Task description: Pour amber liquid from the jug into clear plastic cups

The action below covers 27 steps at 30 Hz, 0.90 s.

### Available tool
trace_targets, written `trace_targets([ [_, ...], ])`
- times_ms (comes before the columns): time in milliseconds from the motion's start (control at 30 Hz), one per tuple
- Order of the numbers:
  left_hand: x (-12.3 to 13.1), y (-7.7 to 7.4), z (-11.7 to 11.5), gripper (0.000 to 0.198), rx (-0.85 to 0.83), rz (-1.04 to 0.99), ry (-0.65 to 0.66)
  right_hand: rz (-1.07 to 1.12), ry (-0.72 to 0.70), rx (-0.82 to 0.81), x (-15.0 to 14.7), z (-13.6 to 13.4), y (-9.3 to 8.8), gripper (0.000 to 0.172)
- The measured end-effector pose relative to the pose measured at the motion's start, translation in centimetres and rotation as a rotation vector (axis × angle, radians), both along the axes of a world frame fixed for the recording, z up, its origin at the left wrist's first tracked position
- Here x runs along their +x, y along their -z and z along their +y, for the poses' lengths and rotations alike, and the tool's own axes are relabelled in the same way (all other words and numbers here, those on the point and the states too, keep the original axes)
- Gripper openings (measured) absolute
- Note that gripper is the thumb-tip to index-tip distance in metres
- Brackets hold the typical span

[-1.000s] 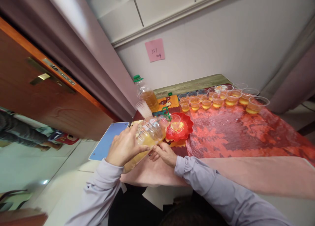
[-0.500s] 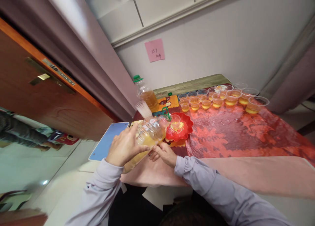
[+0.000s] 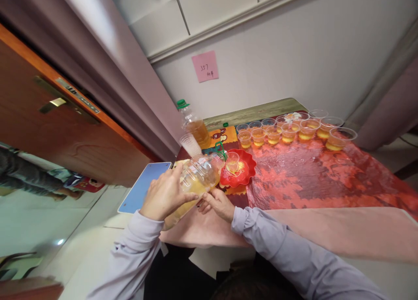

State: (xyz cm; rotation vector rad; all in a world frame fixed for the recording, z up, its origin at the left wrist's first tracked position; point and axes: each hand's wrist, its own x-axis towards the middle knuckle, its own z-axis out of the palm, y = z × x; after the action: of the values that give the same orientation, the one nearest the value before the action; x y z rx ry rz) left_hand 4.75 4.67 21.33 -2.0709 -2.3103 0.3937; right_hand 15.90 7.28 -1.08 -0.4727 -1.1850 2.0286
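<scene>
A large clear jug (image 3: pixel 197 180) of yellow oil is tipped on its side, its mouth over a small clear cup (image 3: pixel 232 161) that stands in a red scalloped dish (image 3: pixel 243 174). My left hand (image 3: pixel 165 194) wraps over the top of the jug's body. My right hand (image 3: pixel 217 204) is closed against the jug's underside, propping it from below. The jug's green handle (image 3: pixel 220 149) sticks up near its neck.
Several clear cups of oil (image 3: pixel 289 132) stand in rows at the far side of the red-patterned tablecloth (image 3: pixel 310 173). A second oil bottle with a green cap (image 3: pixel 193 123) and a stack of empty cups (image 3: pixel 190 144) stand left of the dish. A blue pad (image 3: pixel 143 187) lies at the table's left.
</scene>
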Motion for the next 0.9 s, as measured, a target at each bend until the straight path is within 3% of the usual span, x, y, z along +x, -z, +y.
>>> trace_targets([
  [900,-0.01,-0.11,0.02,0.103,0.001,-0.022,-0.005,0.006,-0.009,0.017,0.10,-0.02,-0.01,0.077],
])
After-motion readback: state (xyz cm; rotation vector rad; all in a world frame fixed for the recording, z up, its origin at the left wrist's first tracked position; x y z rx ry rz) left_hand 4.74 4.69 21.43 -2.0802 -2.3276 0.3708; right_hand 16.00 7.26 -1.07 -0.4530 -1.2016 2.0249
